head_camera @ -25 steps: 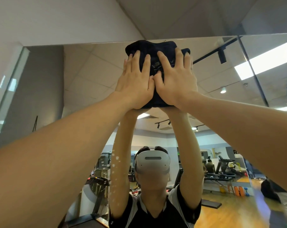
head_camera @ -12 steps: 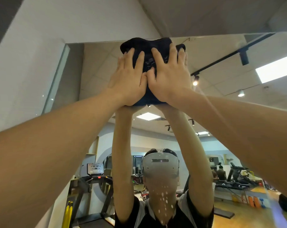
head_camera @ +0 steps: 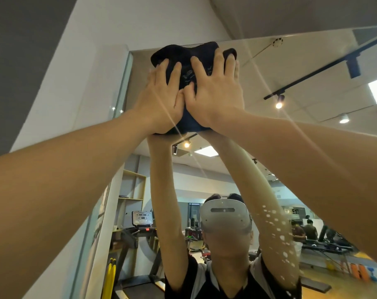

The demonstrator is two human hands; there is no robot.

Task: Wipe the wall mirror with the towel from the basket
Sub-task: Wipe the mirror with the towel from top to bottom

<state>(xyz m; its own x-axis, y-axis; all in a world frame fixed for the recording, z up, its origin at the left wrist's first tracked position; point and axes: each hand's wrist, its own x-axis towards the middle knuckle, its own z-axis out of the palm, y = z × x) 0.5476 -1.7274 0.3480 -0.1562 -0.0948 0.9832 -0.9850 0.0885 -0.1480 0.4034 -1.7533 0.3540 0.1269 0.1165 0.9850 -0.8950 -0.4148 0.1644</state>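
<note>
Both hands, left [head_camera: 161,98] and right [head_camera: 215,93], press flat on the dark towel [head_camera: 188,74] at the wall mirror [head_camera: 291,67]'s top-left corner; keep pressure even, overlapping strokes.

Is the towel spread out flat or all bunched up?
Bunched up: the dark towel forms a thick wad under both hands, pressed against the mirror.

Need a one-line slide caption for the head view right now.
Both hands, left and right, press a dark folded towel flat against the wall mirror near its top edge, arms raised overhead.
</note>
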